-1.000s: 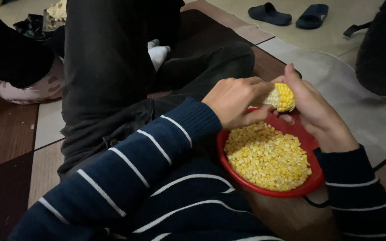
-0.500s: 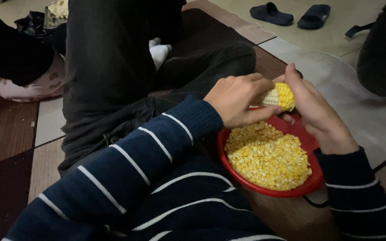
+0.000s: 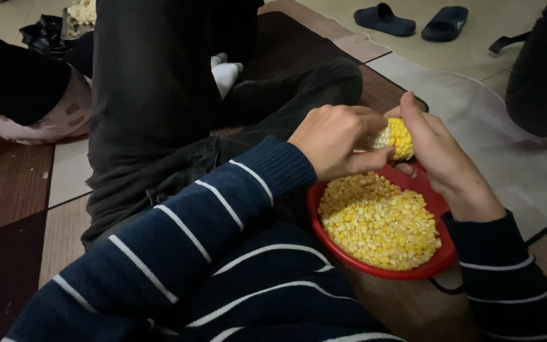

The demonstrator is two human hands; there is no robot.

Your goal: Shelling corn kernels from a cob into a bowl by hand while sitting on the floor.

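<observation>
My left hand (image 3: 333, 139) and right hand (image 3: 441, 158) keep fingers clamped on the corn cob (image 3: 395, 136), barely shifted since a second ago, above the red bowl (image 3: 441, 256) of kernels (image 3: 378, 218); shelling continues.

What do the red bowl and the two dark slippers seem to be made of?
Red bowl: probably plastic; thin rim, even colour, slight sheen. Dark slippers: likely moulded rubber or foam; matte, thick one-piece straps. Neither is certain from this view.
</observation>
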